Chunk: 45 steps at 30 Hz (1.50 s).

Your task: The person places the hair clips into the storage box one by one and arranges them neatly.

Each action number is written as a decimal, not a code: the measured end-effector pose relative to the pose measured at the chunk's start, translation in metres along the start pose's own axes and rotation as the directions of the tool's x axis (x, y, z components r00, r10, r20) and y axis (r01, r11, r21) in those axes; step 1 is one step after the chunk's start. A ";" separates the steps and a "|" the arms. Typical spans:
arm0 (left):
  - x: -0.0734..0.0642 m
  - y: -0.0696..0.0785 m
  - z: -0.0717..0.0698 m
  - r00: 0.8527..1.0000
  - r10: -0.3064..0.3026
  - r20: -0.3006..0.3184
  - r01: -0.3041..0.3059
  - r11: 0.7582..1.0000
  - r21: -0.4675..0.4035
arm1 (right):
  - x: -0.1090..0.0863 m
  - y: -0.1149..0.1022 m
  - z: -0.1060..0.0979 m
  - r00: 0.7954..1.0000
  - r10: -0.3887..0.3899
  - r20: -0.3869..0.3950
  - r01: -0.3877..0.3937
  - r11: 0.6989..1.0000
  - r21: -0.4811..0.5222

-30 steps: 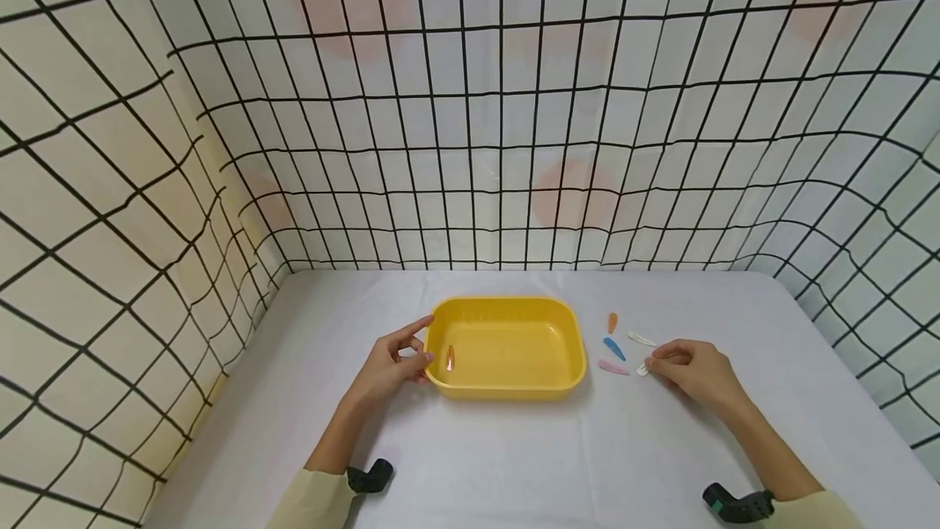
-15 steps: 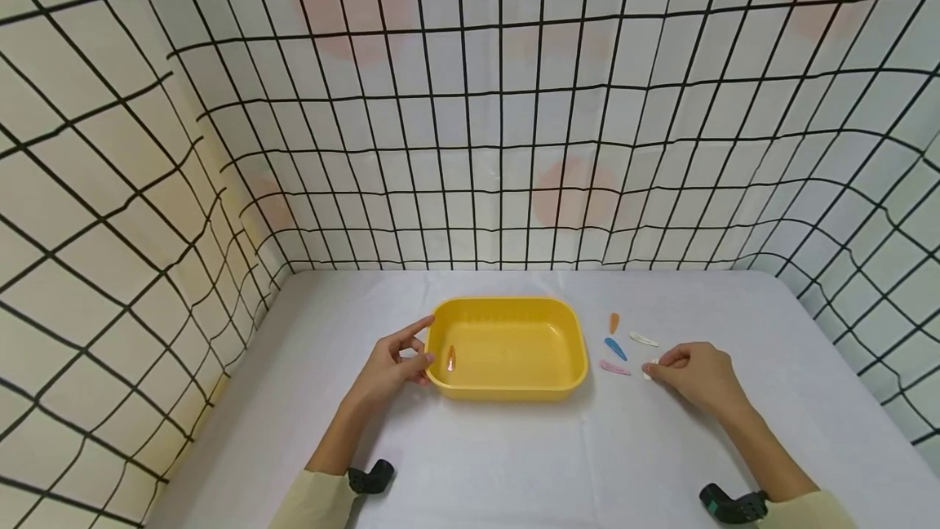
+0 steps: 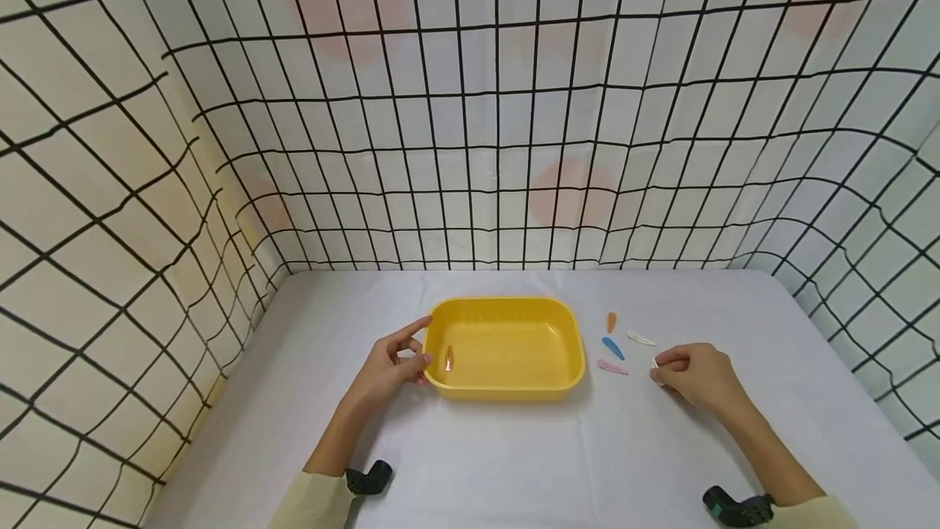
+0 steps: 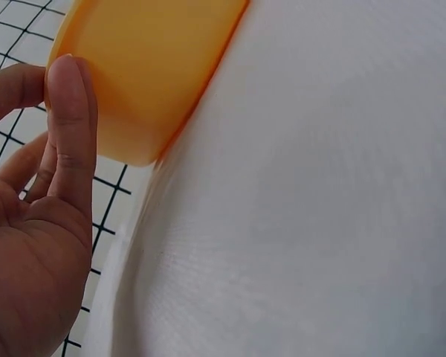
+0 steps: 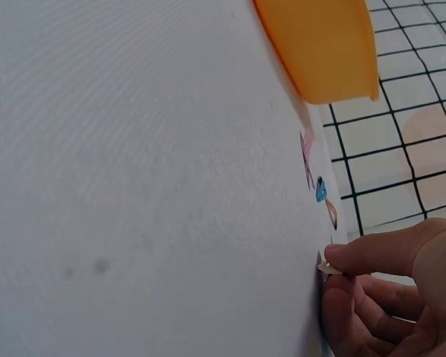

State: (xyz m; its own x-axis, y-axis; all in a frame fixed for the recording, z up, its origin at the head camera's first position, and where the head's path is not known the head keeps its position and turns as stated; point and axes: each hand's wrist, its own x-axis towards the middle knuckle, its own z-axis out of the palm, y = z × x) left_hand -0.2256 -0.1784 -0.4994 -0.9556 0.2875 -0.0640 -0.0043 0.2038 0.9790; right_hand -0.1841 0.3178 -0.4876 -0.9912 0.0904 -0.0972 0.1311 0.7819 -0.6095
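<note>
A white hair clip (image 5: 330,268) is pinched between the thumb and fingers of the right hand (image 3: 698,372); whether the worktop (image 3: 514,455) is touched by these fingers cannot be told. The left end of a yellow tray (image 3: 514,349) is gripped by the left hand (image 3: 389,364), the thumb being laid at the rim and some fingers curled below it.

Just beyond the right fingers, a second white clip (image 3: 641,339) is set down flat. To the left of the same fingers, a pink clip (image 3: 613,367), a blue clip (image 3: 613,348) and an orange clip (image 3: 612,322) are lined up loosely, so that the straight way to the tray is crossed by the pink and blue ones. Inside the tray, just right of the left fingers, another orange clip (image 3: 450,358) is placed.

Beyond both sets of fingers, the worktop's far edge is bordered by a black mesh (image 3: 498,145), which is also stood along the two sides. The tray's raised right rim is found left of the right fingers, past the clips. Open room is left on the near side of both hands and to the right of the right fingers.
</note>
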 end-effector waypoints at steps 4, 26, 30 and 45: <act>-0.001 -0.001 0.000 1.000 -0.002 -0.008 0.002 1.000 -0.004 | 0.001 0.004 0.000 1.000 -0.016 0.010 0.016 1.000 0.017; -0.002 0.001 0.002 1.000 0.009 -0.017 -0.010 1.000 -0.025 | 0.010 -0.030 -0.014 0.991 -0.076 0.115 0.025 0.921 0.388; -0.002 0.001 0.003 1.000 0.012 -0.020 -0.012 1.000 -0.025 | 0.012 -0.043 -0.015 0.989 -0.074 0.128 0.015 0.912 0.409; -0.001 -0.001 0.004 0.999 0.029 -0.032 -0.030 0.999 -0.015 | 0.023 -0.090 0.001 0.975 -0.165 0.146 0.077 0.876 0.476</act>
State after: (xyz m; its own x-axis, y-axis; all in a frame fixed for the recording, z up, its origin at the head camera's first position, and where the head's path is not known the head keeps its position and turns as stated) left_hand -0.2234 -0.1749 -0.5009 -0.9643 0.2631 -0.0289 0.0199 0.1810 0.9833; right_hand -0.2187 0.2493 -0.4359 -0.9853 -0.1313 -0.1090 0.0482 0.3986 -0.9158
